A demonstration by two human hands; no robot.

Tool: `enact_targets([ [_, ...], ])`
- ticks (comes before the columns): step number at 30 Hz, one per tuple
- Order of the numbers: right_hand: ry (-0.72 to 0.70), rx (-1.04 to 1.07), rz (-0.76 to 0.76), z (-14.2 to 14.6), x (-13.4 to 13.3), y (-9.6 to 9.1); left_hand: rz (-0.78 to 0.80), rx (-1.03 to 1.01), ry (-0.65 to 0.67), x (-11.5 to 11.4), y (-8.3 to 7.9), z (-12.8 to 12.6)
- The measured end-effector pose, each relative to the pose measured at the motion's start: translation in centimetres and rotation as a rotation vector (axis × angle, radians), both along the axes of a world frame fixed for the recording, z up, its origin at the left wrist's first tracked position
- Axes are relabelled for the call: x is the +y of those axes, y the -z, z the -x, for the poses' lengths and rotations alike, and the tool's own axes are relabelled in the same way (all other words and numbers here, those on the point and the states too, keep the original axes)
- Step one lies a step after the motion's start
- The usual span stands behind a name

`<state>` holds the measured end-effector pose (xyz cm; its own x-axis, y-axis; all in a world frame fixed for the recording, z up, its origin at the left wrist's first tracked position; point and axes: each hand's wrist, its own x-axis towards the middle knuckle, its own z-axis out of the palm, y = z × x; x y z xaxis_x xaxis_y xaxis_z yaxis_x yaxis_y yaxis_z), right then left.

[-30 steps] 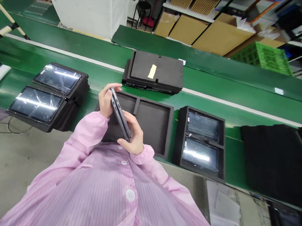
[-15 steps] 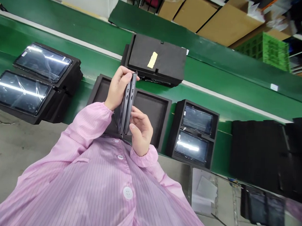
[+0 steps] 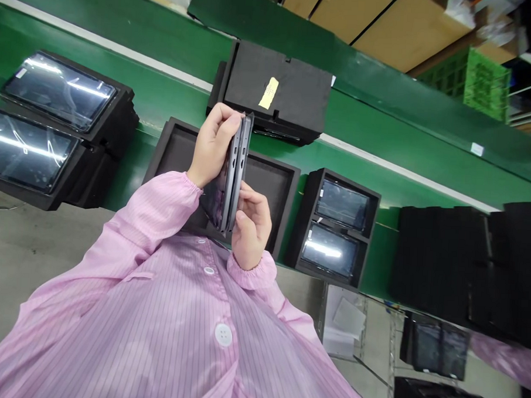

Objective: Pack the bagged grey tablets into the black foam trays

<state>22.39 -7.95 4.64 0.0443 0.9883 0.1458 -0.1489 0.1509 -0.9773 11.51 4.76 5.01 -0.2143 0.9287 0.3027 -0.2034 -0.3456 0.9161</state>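
Two dark tablets are held face to back, upright and edge-on, so their side ports show. My left hand grips them near the top, thumb along the upper edge. Lower down on the other side, my right hand holds the pair with bent fingers and thumb. Beneath the hands lies a black foam tray with shallow compartments, partly hidden by the tablets and my arms.
Tablets lie screen-up on black foam stacks at left. Right of my hands, a foam tray holds two tablets. A stacked black foam box with a yellow label stands behind. Tall black foam stacks fill the right side.
The camera view has shifted slightly. Both hands keep their grip on the two tablets, which have moved a little up and to the right in the picture.
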Motion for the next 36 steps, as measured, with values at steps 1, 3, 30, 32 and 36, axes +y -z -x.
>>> enact_targets([
  [1,0.004,-0.013,-0.005,-0.1,0.0,0.1,0.017,-0.005,0.0,-0.1,0.0,-0.1],
  [3,0.013,-0.027,-0.007,-0.2,0.0,0.1,0.033,-0.007,-0.001,-0.2,0.0,-0.3],
  [30,0.118,0.038,-0.012,-0.8,-0.1,0.8,0.035,0.081,-0.04,-0.5,0.1,-1.8],
  [32,0.1,-0.011,-0.034,-0.8,-0.2,0.8,0.049,0.086,-0.038,-0.7,0.0,-1.8],
  [36,0.056,-0.098,-0.065,-1.0,-0.6,0.6,0.058,0.088,-0.045,-1.2,0.1,-1.8],
])
